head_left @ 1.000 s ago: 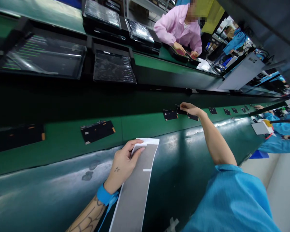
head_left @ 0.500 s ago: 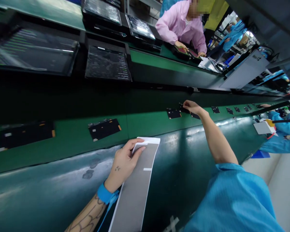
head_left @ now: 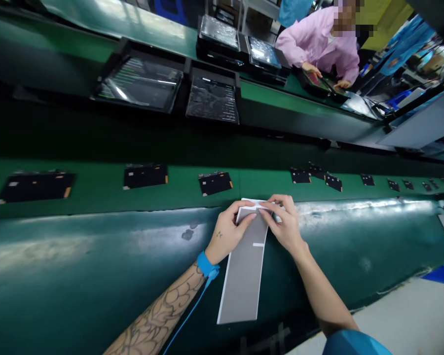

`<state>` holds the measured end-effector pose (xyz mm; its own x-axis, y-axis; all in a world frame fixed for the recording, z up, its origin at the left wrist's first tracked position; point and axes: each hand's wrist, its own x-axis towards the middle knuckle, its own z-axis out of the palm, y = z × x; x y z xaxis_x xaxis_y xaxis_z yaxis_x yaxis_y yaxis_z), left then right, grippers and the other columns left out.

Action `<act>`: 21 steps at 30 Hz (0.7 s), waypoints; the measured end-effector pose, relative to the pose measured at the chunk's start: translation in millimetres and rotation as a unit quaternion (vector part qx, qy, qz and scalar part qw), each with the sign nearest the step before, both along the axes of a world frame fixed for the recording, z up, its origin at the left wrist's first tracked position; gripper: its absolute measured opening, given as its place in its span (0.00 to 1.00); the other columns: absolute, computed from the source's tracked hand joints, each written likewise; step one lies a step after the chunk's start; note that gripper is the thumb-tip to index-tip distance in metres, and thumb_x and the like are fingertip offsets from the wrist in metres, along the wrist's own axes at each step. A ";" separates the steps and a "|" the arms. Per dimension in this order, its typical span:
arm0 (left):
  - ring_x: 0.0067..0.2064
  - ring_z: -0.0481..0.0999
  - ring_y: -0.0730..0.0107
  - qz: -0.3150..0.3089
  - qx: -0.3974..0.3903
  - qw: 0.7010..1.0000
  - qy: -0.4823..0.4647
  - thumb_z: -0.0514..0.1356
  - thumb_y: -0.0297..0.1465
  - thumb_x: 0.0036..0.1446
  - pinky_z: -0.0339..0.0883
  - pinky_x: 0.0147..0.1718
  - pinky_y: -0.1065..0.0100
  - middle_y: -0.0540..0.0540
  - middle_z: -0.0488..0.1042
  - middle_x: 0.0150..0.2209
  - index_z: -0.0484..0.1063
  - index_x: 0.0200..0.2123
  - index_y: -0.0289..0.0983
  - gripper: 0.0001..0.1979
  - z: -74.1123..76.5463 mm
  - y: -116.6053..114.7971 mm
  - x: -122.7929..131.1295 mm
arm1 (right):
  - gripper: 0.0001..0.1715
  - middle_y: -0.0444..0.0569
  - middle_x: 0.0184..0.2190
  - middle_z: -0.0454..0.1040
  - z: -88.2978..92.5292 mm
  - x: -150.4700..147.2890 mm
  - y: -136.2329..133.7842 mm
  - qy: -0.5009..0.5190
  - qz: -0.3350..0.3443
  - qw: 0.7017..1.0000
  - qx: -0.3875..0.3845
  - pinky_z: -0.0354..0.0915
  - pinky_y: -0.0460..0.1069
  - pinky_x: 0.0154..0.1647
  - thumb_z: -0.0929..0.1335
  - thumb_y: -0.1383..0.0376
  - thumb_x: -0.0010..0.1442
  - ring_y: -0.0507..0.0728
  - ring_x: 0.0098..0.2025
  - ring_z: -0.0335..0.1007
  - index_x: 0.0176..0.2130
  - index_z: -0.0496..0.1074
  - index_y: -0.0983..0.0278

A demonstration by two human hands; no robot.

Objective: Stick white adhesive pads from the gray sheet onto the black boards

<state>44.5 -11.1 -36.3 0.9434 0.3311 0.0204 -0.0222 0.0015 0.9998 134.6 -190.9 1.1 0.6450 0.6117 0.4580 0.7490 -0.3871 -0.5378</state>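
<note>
A long grey sheet with white edges (head_left: pixel 243 286) hangs or lies over the near green bench edge, its white top strip uppermost. My left hand (head_left: pixel 230 230) pinches its upper left corner between thumb and fingers; a blue wrist strap with a cord is on that wrist. At the upper right corner, my right hand (head_left: pixel 286 224) has its thumb and fingertips closed on the same white strip. Just beyond my hands, a flat black panel with orange tabs (head_left: pixel 215 183) lies on the green belt, touched by neither hand.
More black panels (head_left: pixel 145 176) lie spaced along the belt, several smaller ones (head_left: pixel 333 182) to the right. Behind a dark raised ledge stand black trays with film-covered screens (head_left: pixel 213 98). A co-worker in pink (head_left: pixel 320 42) handles a tray across the line.
My right hand has come back from the black panels on the belt to the sheet's top edge. The view has swung to the right. My left hand keeps its hold.
</note>
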 end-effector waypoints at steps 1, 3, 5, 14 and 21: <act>0.43 0.81 0.62 0.000 -0.003 1.000 -0.006 0.66 0.37 0.67 0.73 0.43 0.66 0.45 0.83 0.46 0.78 0.51 0.39 0.12 0.7 -0.5 -0.3 | 0.15 0.51 0.49 0.75 -2.5 -2.4 2.7 -0.017 -0.008 1.000 -0.008 0.70 0.61 0.50 0.73 0.65 0.73 0.62 0.47 0.72 0.56 0.81 0.50; 0.48 0.82 0.60 -0.003 0.001 1.000 -0.014 0.65 0.36 0.68 0.74 0.48 0.64 0.44 0.83 0.49 0.78 0.51 0.39 0.12 1.6 -1.2 -0.7 | 0.14 0.51 0.48 0.75 -6.0 -0.9 3.7 -0.046 -0.024 0.998 -0.023 0.69 0.62 0.49 0.74 0.65 0.72 0.62 0.46 0.71 0.54 0.82 0.49; 0.51 0.82 0.59 -0.005 0.009 1.000 -0.015 0.64 0.35 0.69 0.74 0.51 0.63 0.44 0.83 0.50 0.78 0.51 0.39 0.11 2.0 -1.6 -0.9 | 0.13 0.50 0.48 0.76 -7.1 1.9 1.8 -0.070 -0.029 0.997 -0.031 0.68 0.62 0.49 0.74 0.65 0.72 0.62 0.46 0.72 0.53 0.82 0.50; 0.51 0.83 0.60 -0.019 0.039 0.999 -0.029 0.61 0.32 0.71 0.74 0.55 0.62 0.46 0.83 0.50 0.78 0.51 0.40 0.09 4.8 -1.2 0.4 | 0.09 0.48 0.43 0.79 -7.1 -3.8 4.4 -0.105 -0.001 0.993 -0.048 0.64 0.59 0.47 0.73 0.69 0.73 0.59 0.42 0.75 0.49 0.79 0.56; 0.54 0.83 0.58 -0.022 0.047 0.998 -0.027 0.61 0.30 0.71 0.74 0.57 0.61 0.45 0.84 0.51 0.78 0.52 0.39 0.09 4.5 -1.3 1.9 | 0.02 0.51 0.43 0.77 -6.0 -3.7 12.5 -0.059 -0.006 0.994 -0.091 0.63 0.58 0.45 0.69 0.65 0.76 0.61 0.43 0.74 0.47 0.74 0.59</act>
